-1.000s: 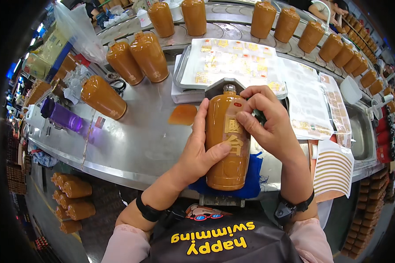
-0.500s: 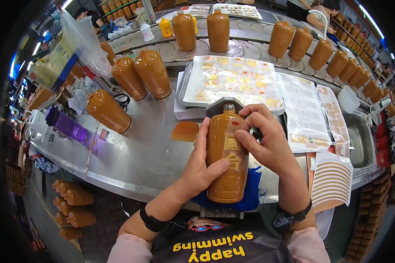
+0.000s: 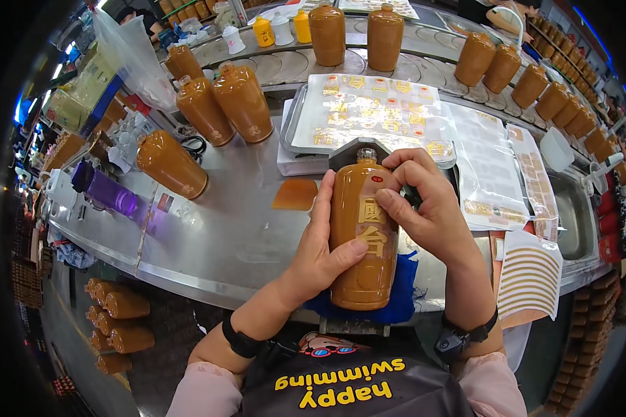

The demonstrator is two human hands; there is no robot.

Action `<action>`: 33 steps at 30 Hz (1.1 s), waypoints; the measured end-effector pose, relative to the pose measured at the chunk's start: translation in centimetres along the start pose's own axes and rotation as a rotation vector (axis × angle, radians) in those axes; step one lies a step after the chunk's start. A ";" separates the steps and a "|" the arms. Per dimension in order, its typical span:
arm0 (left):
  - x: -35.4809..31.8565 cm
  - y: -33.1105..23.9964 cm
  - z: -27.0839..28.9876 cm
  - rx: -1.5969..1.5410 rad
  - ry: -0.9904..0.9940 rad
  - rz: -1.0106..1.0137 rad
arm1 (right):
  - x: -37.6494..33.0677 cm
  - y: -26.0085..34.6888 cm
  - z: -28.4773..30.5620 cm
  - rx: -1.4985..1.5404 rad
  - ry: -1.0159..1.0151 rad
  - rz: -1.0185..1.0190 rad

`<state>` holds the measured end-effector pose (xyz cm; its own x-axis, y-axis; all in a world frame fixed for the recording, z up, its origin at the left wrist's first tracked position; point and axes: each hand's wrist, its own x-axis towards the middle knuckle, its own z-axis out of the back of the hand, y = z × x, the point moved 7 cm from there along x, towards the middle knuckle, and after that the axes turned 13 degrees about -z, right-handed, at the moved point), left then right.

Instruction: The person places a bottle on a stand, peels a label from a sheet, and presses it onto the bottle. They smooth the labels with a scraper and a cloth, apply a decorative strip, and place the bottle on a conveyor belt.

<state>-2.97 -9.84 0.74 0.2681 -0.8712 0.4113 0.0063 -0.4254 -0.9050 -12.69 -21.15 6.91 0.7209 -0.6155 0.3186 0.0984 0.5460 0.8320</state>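
Note:
A brown ceramic bottle (image 3: 360, 271) lies lengthwise on a blue cloth pad (image 3: 400, 299) at the near edge of the steel table, its neck pointing away into a dark holder (image 3: 355, 149). My left hand (image 3: 321, 250) wraps its left side, thumb pressing on gold characters on its front. My right hand (image 3: 424, 208) grips the upper right of the bottle, fingers laid across its shoulder beside a small red sticker.
A metal tray (image 3: 292, 125) of clear sticker sheets lies behind the bottle, more sheets (image 3: 497, 174) to the right. Several brown bottles (image 3: 240, 101) stand at left, others on the curved conveyor (image 3: 424, 42). A purple lamp (image 3: 108, 194) glows far left; striped label sheets (image 3: 532, 274) right.
The view has tilted so the table and bottles sit lower in the picture. Both hands stay on the bottle; my left thumb has slid lower over the gold characters.

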 end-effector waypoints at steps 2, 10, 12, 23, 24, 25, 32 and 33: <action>0.0 0.0 0.0 -0.006 0.001 0.003 | 0.0 0.0 0.0 0.001 0.002 -0.006; -0.1 0.1 -0.2 0.021 -0.030 -0.013 | -0.1 -0.1 0.0 0.006 0.002 -0.020; -0.1 0.1 -0.2 0.057 -0.028 0.020 | -0.1 -0.1 0.0 0.005 0.002 -0.016; -0.1 0.1 -0.3 -0.011 -0.044 0.018 | -0.1 -0.3 -0.1 0.013 0.006 -0.008; -0.1 0.0 -0.3 -0.023 -0.044 0.022 | -0.1 -0.2 -0.1 0.005 0.002 0.001; -0.1 0.1 -0.3 -0.024 -0.044 0.023 | -0.1 -0.2 -0.1 -0.002 -0.003 0.010; -0.2 0.4 -0.1 0.015 -0.040 -0.002 | -0.1 -0.3 0.0 -0.008 0.005 -0.001; -0.2 0.4 0.0 0.045 -0.031 -0.011 | -0.1 -0.3 0.0 -0.012 -0.001 0.006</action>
<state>-3.04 -9.82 0.24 0.2973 -0.8582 0.4184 0.0526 -0.4229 -0.9047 -12.78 -21.26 6.65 0.7208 -0.6126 0.3243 0.1020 0.5565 0.8246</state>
